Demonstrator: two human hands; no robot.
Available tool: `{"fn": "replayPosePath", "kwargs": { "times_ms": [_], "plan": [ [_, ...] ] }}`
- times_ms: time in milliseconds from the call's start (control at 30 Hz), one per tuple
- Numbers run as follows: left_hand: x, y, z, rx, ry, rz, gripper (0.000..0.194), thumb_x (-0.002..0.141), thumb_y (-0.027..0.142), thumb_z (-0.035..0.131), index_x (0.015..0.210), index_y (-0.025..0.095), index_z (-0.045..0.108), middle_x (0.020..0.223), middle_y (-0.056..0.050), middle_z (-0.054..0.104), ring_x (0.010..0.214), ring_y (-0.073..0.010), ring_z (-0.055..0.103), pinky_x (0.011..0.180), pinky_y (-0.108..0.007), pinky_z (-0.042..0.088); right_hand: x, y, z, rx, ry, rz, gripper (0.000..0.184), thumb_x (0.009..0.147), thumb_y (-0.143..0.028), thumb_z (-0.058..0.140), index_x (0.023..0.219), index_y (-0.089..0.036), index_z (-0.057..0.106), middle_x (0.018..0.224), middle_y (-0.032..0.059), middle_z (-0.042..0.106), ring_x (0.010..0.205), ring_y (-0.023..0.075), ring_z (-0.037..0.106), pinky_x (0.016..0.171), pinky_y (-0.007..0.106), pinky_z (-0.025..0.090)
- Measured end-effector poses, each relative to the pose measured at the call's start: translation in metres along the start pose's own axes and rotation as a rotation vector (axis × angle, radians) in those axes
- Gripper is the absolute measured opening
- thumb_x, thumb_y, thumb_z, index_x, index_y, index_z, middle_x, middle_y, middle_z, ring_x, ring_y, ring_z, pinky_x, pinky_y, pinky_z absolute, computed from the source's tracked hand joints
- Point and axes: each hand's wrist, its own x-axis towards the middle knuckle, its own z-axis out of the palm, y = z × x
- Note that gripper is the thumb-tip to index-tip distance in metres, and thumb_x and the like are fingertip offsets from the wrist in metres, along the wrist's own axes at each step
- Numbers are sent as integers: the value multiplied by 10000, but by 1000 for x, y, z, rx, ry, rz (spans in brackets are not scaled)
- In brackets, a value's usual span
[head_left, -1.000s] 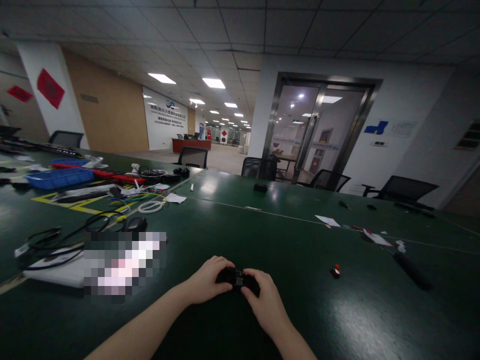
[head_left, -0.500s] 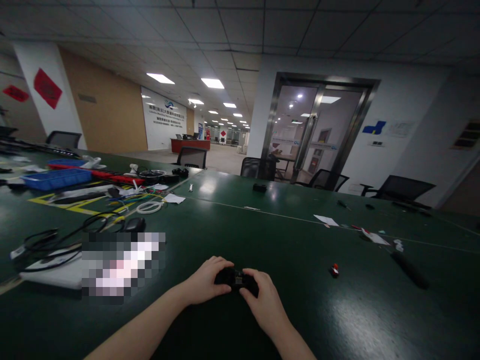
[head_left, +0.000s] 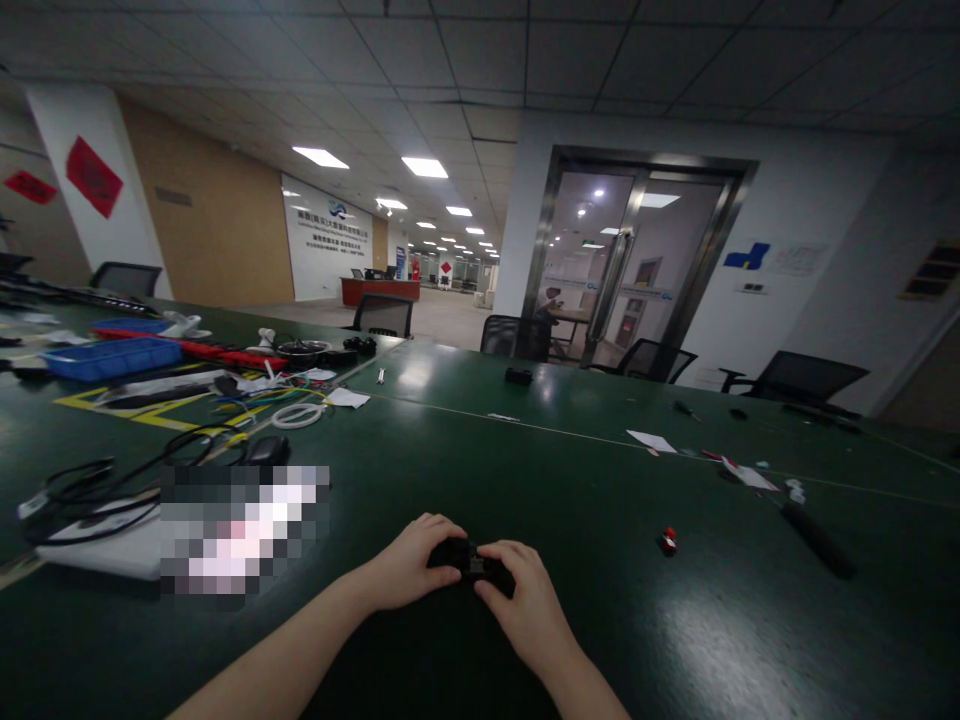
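Between my two hands, low over the dark green tabletop (head_left: pixel 420 450), is a small black object (head_left: pixel 475 566) with a paler, metallic-looking middle. Its exact kind I cannot make out. My left hand (head_left: pixel 420 562) grips its left end, thumb on the near side and fingers curled over the far side. On the right end, my right hand (head_left: pixel 521 590) closes in the same way with thumb and fingers. Much of the object is hidden under the fingers. A little red and white item (head_left: pixel 668 541) lies to the right, apart from both hands.
At left are a pixelated bright patch (head_left: pixel 251 535), a white box (head_left: pixel 105 550) with black cables, a blue tray (head_left: pixel 112 358) and a coiled white cable (head_left: pixel 298 415). A black-handled tool (head_left: pixel 817 538) and paper scraps (head_left: pixel 651 440) lie right. Chairs (head_left: pixel 516 337) stand beyond the table.
The right hand has shifted very slightly left along with the black object. Both hands keep their grip, and the table items stay where they were.
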Motion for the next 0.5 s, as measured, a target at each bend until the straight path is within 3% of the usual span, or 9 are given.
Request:
{"fn": "replayPosePath", "kwargs": {
  "times_ms": [300,500],
  "plan": [
    [-1,1,-1,-1,-8,8,397,726,243,653,1110,257,554,1104,-27,568,1051,-226,487,929,-354,359,-2,-6,-1,-7,-4,24,259,728,-224,588,966,-308,642,1156,2,559,1126,237,466,943,435,367],
    [0,-2,1,26,3,16,367,721,248,653,1076,256,564,1077,-19,575,1026,-224,498,916,-348,362,2,1,-1,77,115,-93,243,730,-206,575,943,-298,647,1102,13,589,1097,238,501,935,430,388]
  ]
}}
